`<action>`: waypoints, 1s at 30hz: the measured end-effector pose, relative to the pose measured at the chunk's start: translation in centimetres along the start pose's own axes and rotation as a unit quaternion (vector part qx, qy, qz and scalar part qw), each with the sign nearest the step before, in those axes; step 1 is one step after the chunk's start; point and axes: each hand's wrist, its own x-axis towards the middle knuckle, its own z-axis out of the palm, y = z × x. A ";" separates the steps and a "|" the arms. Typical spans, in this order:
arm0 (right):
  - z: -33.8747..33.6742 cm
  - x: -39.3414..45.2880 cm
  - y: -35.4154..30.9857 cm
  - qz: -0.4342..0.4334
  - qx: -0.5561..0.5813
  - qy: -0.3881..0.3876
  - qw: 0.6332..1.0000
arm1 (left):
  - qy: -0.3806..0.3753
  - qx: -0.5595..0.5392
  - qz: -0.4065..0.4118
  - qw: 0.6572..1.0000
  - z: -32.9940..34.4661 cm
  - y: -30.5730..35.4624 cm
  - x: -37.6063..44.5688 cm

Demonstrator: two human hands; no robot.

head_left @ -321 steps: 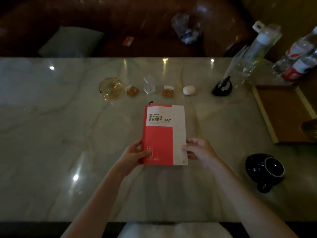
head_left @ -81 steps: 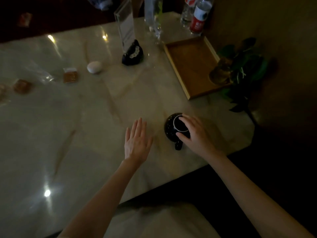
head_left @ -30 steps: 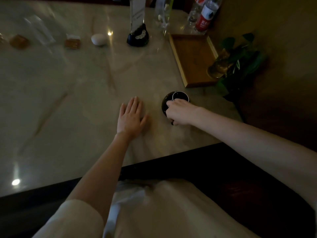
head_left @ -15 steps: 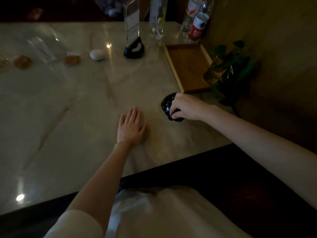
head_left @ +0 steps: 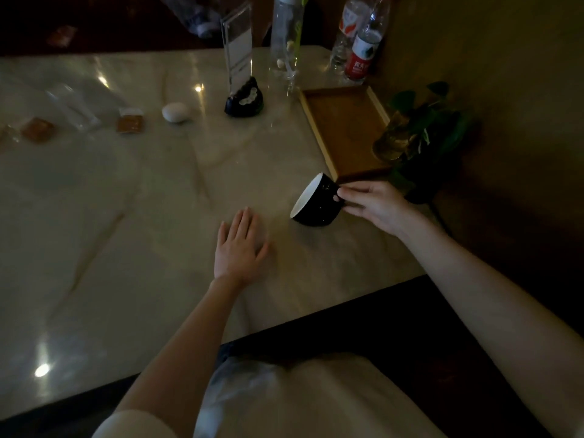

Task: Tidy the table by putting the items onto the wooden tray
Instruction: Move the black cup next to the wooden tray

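Observation:
My right hand grips a black cup with a white inside by its handle side. The cup is tilted with its mouth to the left, just in front of the near end of the wooden tray. The tray lies on the marble table at the right, and its wooden floor shows bare. My left hand rests flat on the table, fingers straight, left of the cup. Further back lie a white egg-shaped object and two brown snack packets.
A black stand with a clear sign holder stands behind the egg-shaped object. A clear bottle and two labelled water bottles stand at the back right. A glass vase with a green plant sits against the tray's right side. The table edge runs close to me.
My right hand has lifted the black cup off the table and tipped it toward the tray's near end. My left hand stays flat on the table.

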 end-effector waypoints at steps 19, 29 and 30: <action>1.7 -2.3 8.3 -0.004 0.098 0.054 0.994 | 0.012 -0.010 -0.002 1.000 0.1 0.0 0.1; 2.2 -3.9 11.5 -0.077 -0.033 0.077 0.994 | 0.011 -0.003 -0.005 1.000 0.0 0.0 0.1; 2.3 -4.0 11.7 -0.082 -0.038 0.074 0.993 | 0.010 -0.004 -0.004 1.000 0.0 0.0 0.1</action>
